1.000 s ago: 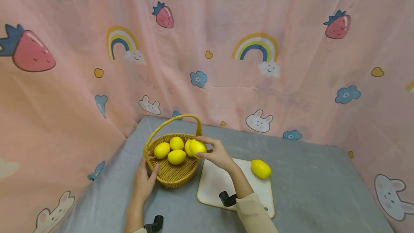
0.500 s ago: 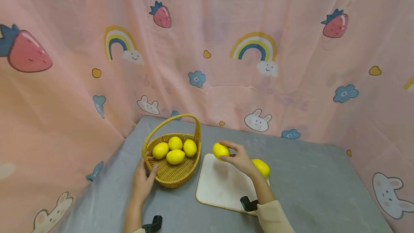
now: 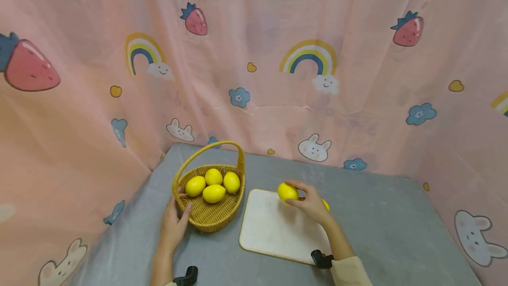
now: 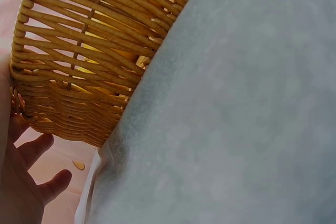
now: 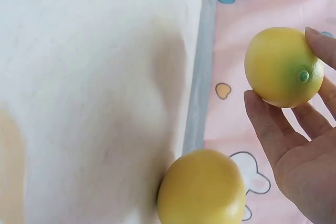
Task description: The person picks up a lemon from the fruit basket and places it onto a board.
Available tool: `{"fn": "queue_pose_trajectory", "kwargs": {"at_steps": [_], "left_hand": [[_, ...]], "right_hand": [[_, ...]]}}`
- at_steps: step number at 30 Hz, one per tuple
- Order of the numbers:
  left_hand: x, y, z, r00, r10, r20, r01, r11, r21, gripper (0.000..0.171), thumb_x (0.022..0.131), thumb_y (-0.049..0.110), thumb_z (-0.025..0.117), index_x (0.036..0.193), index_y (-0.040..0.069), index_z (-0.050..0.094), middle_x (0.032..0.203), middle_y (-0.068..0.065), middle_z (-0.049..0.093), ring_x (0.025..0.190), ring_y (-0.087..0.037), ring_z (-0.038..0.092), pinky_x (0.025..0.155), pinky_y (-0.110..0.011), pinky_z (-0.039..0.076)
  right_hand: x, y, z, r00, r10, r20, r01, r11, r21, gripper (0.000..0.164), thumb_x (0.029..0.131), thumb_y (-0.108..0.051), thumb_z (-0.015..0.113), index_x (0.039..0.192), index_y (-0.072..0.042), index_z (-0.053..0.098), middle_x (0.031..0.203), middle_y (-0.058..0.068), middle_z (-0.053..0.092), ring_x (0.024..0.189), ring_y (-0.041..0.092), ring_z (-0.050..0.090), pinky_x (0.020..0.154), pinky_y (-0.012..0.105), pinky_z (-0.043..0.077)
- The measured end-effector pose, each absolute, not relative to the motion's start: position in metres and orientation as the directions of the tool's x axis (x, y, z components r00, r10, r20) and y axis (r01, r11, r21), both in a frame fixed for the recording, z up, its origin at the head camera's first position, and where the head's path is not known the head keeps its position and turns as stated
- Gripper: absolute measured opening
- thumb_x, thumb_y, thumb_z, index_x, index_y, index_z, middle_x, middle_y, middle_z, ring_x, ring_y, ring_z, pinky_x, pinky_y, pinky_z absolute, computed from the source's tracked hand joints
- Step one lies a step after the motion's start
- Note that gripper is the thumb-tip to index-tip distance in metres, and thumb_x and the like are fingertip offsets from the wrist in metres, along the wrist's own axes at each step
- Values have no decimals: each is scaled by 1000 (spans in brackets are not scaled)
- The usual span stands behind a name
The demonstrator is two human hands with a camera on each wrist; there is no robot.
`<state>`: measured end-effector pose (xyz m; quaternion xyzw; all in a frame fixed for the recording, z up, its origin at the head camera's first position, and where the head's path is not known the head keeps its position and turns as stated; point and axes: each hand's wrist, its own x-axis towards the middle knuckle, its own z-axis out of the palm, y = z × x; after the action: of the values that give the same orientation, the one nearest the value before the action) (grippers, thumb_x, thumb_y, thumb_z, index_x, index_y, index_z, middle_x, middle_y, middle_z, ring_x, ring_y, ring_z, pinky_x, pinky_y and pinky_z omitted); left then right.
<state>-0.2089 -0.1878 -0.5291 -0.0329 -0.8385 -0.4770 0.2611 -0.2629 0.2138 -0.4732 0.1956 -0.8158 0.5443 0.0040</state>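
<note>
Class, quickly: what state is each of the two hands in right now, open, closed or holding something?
Left hand: closed, holding the basket at its side.
Right hand: closed, holding one lemon.

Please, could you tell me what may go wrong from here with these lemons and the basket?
The right hand pinches the oval yellow lemon in the air near the flat white board, so it may slip and fall. The other yellow lemon, near that board's edge, could get bumped. If the left hand tips the golden woven basket, the four loose yellow lemons inside might roll.
</note>
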Motion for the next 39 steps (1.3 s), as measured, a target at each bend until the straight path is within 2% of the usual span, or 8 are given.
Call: {"fn": "queue_pose_trajectory", "kwargs": {"at_steps": [11,18,23,31,39], "left_hand": [[-208,-188,-528,-856,-197,479,312,541,781,46,97,10,64,139,-1,47,134,-24,54,133,-40,45,108,-56,32],[-209,-188,-528,-858,-194,475,306,549,778,43,97,10,64,136,-2,48,141,-24,50,134,-41,44,108,-57,31],[-209,-188,-528,-858,-191,477,309,550,776,45,97,9,64,137,-2,47,139,-25,51,133,-42,44,107,-58,31],[-208,-187,-527,-861,-195,470,303,546,781,47,98,12,63,140,-1,45,134,-23,54,133,-41,44,108,-57,31],[-207,-187,-526,-866,-201,457,289,545,787,49,99,13,63,142,-1,44,134,-22,54,133,-40,44,109,-57,31]], "right_hand": [[-259,223,-484,-916,-310,254,-364,378,-852,49,84,-1,77,130,6,61,138,26,55,126,45,50,88,46,54],[-258,223,-489,-918,-311,244,-359,393,-847,49,84,2,77,129,8,61,136,28,55,124,46,51,89,46,54],[-257,223,-492,-927,-308,214,-341,453,-824,49,84,1,77,130,7,61,136,26,56,125,45,52,90,47,53],[-255,220,-494,-931,-318,178,-336,562,-755,50,83,1,76,130,8,60,135,26,55,127,46,49,99,58,45],[-254,217,-495,-925,-332,183,-363,638,-679,50,81,-1,78,128,4,63,133,21,59,126,44,50,105,59,38]]}}
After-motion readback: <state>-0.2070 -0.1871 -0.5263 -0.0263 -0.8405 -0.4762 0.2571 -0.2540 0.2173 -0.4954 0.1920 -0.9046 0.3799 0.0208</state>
